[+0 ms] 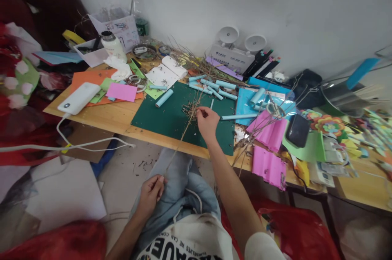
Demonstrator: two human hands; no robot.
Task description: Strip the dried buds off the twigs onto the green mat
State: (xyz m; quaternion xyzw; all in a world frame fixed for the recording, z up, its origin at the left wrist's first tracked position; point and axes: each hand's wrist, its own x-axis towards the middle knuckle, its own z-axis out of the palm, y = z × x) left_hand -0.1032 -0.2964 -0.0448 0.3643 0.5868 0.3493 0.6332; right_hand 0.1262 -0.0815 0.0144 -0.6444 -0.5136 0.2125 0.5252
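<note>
A thin dry twig (pixel 183 134) runs slantwise from above my lap to over the green cutting mat (pixel 153 119). Its near end is pinched in my left hand (pixel 150 194), which is closed above my thigh. Over the mat, my right hand (pixel 208 121) is closed too, thumb and fingertips together at the twig's upper part. Small brown plant scraps (pixel 190 110) lie in a heap beside the right fingertips. Several rolled light blue paper tubes (pixel 219 93) lie at the back of the mat, and one tube (pixel 164 98) rests apart on its left side.
A white power bank (pixel 79 98) with a cable sits at the table's left, near a pink paper (pixel 121 91). A bottle (pixel 114 45) stands behind. More branches (pixel 245 150) jut over the right edge beside pink folded paper (pixel 269 167) and a black phone (pixel 297 130).
</note>
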